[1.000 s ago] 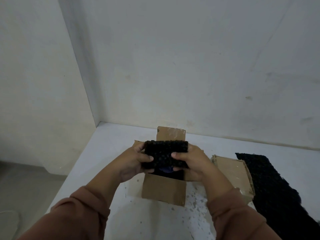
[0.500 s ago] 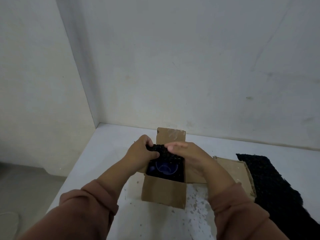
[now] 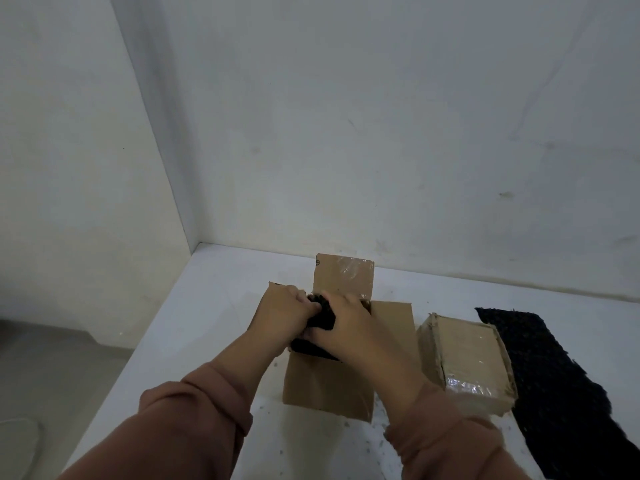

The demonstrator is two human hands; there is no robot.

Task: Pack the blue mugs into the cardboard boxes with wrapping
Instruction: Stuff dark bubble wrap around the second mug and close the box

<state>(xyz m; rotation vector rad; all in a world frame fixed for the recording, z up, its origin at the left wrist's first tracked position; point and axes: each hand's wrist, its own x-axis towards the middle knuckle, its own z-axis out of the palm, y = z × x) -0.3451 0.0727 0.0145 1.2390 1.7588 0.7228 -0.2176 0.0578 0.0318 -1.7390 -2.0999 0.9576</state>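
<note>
An open cardboard box (image 3: 327, 386) stands on the white table (image 3: 214, 317), its far flap upright and its right flap folded out flat. Both hands are over its opening. My left hand (image 3: 282, 315) and my right hand (image 3: 346, 322) press a piece of black wrapping (image 3: 323, 315) down into the box. The wrapping fills the opening between my fingers. The blue mug is hidden beneath it and my hands.
A second cardboard box (image 3: 464, 358), taped shut, lies just right of the open one. A long sheet of black wrapping (image 3: 554, 382) lies at the far right of the table. Walls close the corner behind and to the left. Small crumbs speckle the table's front.
The black wrapping was held above the box, then lowered over the blue mug; now both hands push it inside and the mug is out of sight.
</note>
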